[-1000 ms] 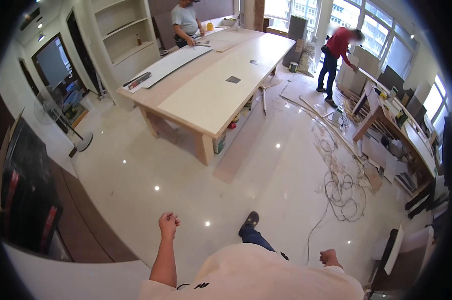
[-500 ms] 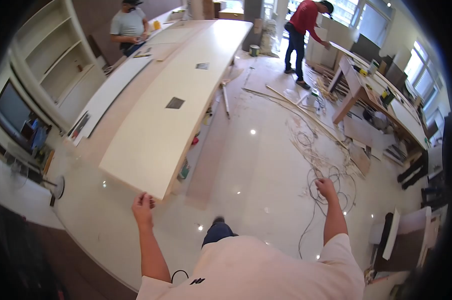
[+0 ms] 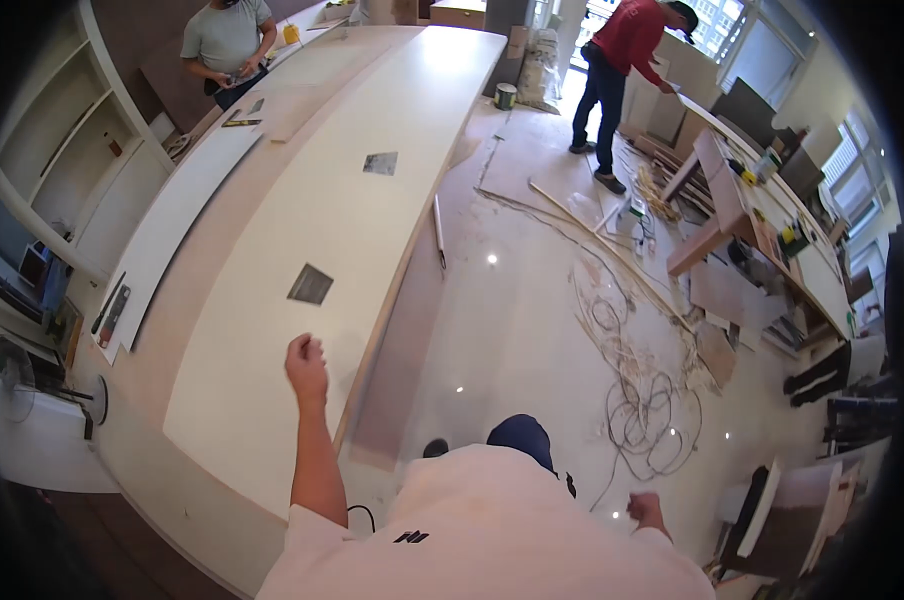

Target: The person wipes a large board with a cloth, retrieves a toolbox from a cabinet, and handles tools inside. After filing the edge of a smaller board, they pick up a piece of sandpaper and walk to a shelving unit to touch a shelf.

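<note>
Over the near part of a long cream panel (image 3: 242, 370) is my left hand (image 3: 308, 362), its fingers curled, with nothing visible in them. Farther up that panel lie two dark square pieces, the nearer one (image 3: 311, 284) just above my left hand and the other (image 3: 380, 163) beyond it. Low on the right, my right hand (image 3: 644, 507) hangs beside my body over the floor, its fingers curled in and too small to read. Coiled cable (image 3: 640, 425) lies on the floor just ahead of it.
A worker in grey (image 3: 228, 50) stands beyond the table's left side. Another in red (image 3: 632, 40) leans over a workbench (image 3: 717, 200) at the right. Wood strips (image 3: 612, 255) lie on the floor. Hand tools (image 3: 114, 315) rest on a white board at left.
My view has moved forward along the table. My left hand has gone from the panel's near corner to above its surface. My right hand has dropped lower, towards my body.
</note>
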### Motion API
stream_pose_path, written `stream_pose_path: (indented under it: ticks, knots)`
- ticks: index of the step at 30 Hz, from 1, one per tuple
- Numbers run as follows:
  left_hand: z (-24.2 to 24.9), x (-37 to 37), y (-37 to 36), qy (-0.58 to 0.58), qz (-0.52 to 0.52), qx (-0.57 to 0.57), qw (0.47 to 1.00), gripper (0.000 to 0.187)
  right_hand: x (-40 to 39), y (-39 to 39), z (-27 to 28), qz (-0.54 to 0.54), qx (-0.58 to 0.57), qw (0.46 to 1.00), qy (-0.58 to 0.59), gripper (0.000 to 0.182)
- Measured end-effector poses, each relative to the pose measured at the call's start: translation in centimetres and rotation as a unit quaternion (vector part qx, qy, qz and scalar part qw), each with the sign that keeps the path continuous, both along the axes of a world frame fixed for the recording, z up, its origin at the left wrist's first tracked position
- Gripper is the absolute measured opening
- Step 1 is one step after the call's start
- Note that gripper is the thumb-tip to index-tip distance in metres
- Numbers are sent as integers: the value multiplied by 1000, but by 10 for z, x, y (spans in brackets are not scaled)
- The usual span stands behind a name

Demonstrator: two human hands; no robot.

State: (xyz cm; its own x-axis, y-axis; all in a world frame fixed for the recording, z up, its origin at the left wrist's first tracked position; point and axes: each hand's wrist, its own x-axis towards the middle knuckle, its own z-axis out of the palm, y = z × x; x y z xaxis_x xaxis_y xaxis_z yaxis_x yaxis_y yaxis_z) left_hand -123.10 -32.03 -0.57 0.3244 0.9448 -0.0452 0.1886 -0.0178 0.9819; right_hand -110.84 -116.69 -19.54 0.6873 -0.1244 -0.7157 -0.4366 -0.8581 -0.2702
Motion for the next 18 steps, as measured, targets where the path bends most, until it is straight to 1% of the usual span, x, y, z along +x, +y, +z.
stream_pose_path:
  ticks: [1, 2, 4, 7, 8, 10, 11, 12, 13, 14, 15, 16, 17, 18]
  knots:
    - [-24, 33, 22, 49, -23, 113, 992, 27, -9, 27, 41, -62, 0, 998, 11, 14]
    - [0, 68, 17, 58, -49, 153, 985, 28, -3, 52, 61, -196, -10, 979, 46, 16]
    - [-9, 135, 31, 131, -86, 225, 962, 34, 25, 80, 74, -190, -31, 978, 73, 20]
    - [-39, 219, 48, 257, -107, 317, 906, 48, 102, 128, 88, -128, -41, 988, 78, 28]
    - [-45, 237, 48, 328, -120, 287, 892, 53, 136, 130, 79, -169, -28, 981, 88, 28]
    - [-55, 267, 45, 461, -143, 224, 847, 64, 221, 137, 41, -249, 0, 963, 106, 30]
    - [-58, 273, 42, 479, -136, 235, 835, 67, 264, 142, 32, -204, 1, 974, 99, 26]
    - [-61, 274, 37, 496, -129, 244, 823, 70, 316, 139, 18, 63, -35, 995, 71, 23]
    - [-61, 276, 36, 504, -130, 237, 821, 70, 371, 142, 11, 378, -119, 918, 1, 20]
    - [-57, 279, 38, 512, -130, 228, 818, 71, 422, 155, 5, 504, -159, 846, -75, 18]
    - [-53, 283, 39, 510, -131, 230, 818, 70, 472, 169, -19, 433, -158, 858, -226, 18]
    - [-50, 284, 37, 509, -131, 228, 819, 70, 529, 190, -22, 441, -167, 872, -135, 21]
    - [-49, 284, 35, 510, -127, 223, 821, 70, 570, 227, -5, 352, -122, 911, -178, 22]
    - [-50, 287, 37, 512, -131, 221, 820, 70, 606, 278, 6, 263, -72, 937, -220, 23]
